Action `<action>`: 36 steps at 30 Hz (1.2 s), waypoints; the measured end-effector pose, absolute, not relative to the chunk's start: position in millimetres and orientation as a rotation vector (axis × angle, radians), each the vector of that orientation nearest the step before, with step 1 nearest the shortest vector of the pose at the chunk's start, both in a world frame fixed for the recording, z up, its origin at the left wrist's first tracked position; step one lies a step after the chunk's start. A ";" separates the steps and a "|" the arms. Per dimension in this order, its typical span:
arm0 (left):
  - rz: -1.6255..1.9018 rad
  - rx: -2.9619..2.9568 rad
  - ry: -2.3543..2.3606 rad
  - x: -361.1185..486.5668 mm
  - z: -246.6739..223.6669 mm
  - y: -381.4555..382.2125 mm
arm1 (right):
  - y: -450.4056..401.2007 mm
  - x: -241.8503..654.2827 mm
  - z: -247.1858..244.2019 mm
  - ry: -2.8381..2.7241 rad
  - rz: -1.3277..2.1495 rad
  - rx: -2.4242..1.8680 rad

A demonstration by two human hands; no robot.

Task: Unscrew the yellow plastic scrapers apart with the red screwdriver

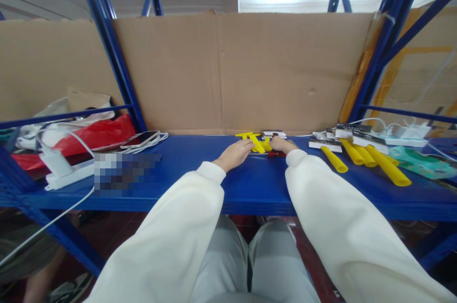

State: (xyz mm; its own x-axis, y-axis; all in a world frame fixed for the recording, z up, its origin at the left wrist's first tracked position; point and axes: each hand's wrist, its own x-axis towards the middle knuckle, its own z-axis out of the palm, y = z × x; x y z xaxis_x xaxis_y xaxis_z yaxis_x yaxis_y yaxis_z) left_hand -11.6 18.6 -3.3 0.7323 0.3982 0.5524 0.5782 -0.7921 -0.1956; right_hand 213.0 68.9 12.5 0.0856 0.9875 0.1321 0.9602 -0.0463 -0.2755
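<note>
Near the back of the blue shelf, my left hand (236, 153) has its fingers together against a small yellow plastic piece (257, 144). Another yellow piece (244, 135), with a bar-like top, lies just beyond those fingertips. My right hand (281, 144) is curled in beside a third yellow piece (266, 144); its fingers are partly hidden and what they hold is too small to make out. Behind it lies a small white and black box (274, 134). Something dark red (276, 154) shows under the right hand.
To the right lie several yellow tubes (389, 166), small black and white boxes (324, 145), a green packet (423, 161) and a power strip (405, 141). On the left are a phone (141, 139), a cable, a charger (55, 160) and a red bag (96, 136). Cardboard (278, 74) stands behind.
</note>
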 end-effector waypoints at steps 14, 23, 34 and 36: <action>-0.689 -2.582 -0.794 -12.0 -2.8 17.6 | 38.8 204.7 16.0 -2.058 0.155 -2.049; -0.724 -2.596 -0.803 -13.3 -4.7 20.3 | 39.5 201.3 16.1 -2.002 0.197 -1.578; -0.918 -2.632 -0.812 -15.6 -2.6 17.7 | 23.5 184.5 13.0 -1.645 0.940 -1.107; -0.886 -2.634 -0.862 -15.7 -2.4 16.9 | 25.4 184.7 13.7 -1.574 0.955 -1.124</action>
